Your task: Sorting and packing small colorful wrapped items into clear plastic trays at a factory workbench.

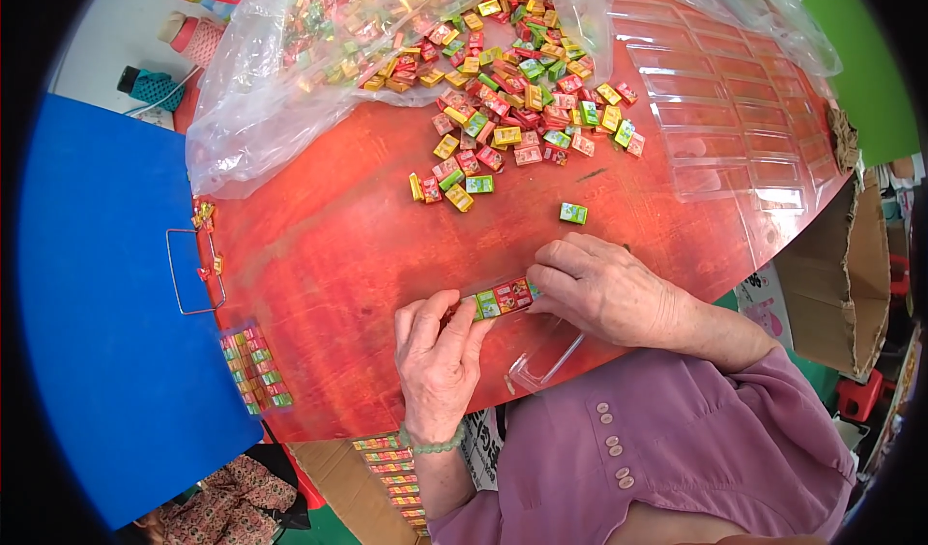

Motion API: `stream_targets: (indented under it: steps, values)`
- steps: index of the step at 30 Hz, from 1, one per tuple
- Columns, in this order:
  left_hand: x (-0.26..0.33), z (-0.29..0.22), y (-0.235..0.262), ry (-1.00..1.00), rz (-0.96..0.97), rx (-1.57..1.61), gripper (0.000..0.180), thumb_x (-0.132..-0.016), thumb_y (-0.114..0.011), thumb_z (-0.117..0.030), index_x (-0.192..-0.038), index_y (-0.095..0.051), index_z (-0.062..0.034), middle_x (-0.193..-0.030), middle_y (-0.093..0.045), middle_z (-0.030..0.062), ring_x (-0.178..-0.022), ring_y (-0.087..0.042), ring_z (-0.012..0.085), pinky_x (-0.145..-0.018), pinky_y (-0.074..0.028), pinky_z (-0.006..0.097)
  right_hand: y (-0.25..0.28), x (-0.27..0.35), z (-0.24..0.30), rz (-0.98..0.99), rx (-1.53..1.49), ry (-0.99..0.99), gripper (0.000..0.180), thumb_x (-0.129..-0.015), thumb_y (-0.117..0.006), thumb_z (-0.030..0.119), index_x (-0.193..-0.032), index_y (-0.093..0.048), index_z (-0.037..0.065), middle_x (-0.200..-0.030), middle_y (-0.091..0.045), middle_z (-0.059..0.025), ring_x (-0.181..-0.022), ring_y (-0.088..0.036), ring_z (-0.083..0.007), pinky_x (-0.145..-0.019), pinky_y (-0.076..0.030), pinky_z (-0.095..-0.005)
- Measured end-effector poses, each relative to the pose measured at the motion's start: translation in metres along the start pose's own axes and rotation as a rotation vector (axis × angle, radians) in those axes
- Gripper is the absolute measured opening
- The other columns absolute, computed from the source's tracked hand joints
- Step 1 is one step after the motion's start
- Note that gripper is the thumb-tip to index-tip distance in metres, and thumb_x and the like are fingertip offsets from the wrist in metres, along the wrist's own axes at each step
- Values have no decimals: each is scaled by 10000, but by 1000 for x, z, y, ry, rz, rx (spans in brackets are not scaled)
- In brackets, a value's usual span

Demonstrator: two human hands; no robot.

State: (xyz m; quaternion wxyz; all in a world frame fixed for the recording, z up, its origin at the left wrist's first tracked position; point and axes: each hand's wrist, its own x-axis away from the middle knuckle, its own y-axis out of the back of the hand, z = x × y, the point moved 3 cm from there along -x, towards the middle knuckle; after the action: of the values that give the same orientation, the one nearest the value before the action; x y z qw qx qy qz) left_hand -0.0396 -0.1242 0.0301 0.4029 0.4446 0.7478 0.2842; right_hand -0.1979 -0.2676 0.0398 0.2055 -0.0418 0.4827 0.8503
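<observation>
Left hand (437,357) and right hand (601,289) pinch opposite ends of tray (505,298), near table (329,245) front edge. Risk, judged: uneven squeeze pops candies out; empty lid (543,361) beside tray overhangs edge, may slide off.

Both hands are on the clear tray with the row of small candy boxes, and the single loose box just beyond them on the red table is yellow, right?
Not quite: the head view shows that loose box is green; the rest holds.
</observation>
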Motion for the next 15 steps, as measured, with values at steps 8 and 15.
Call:
stream_targets:
  steps: [8,15]
  values:
    - [14,3,-2,115,239,-55,961,-874,-771,-427,-1567,-316,60,-1648,-316,227,-1501,-338,441,-1209,-321,552,-5,18,-2,100,168,1,625,-814,-808,382,-1304,-624,40,-1394,-575,-118,-1267,-558,-311,-1046,-457,-477]
    - [17,-1,-7,145,433,-293,1073,-877,-668,-598,-1600,-228,61,-1697,-180,236,-1580,-156,404,-1258,-137,598,-10,30,-6,301,222,-42,1018,-809,-678,684,-1574,-393,76,-1656,-346,-116,-1541,-297,-333,-1237,-200,-620]
